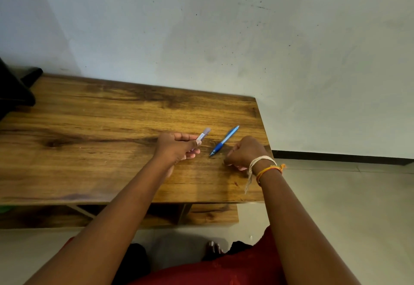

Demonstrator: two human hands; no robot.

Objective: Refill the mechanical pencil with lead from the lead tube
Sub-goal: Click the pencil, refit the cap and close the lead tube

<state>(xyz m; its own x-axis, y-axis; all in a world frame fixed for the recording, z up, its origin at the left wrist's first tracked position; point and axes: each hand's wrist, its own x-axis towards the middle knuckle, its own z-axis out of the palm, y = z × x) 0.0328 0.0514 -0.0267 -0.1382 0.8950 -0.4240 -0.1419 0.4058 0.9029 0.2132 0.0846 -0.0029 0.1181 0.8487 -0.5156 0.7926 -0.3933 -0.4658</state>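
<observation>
A blue mechanical pencil [224, 141] lies on the wooden table [89, 150], tip toward me, slanting up to the right. My left hand [177, 148] holds a small clear lead tube [203, 134] just left of the pencil; the tube sticks out past my fingers, slightly above the table. My right hand [245, 152] rests on the table right of the pencil's tip, fingers curled under. I cannot see anything in it. String and orange bands circle that wrist.
The table's right edge [264, 141] runs close to my right hand, with tiled floor beyond. A wall stands behind the table. A black object [15, 90] sits at the far left corner. A lower shelf [201, 215] shows under the tabletop.
</observation>
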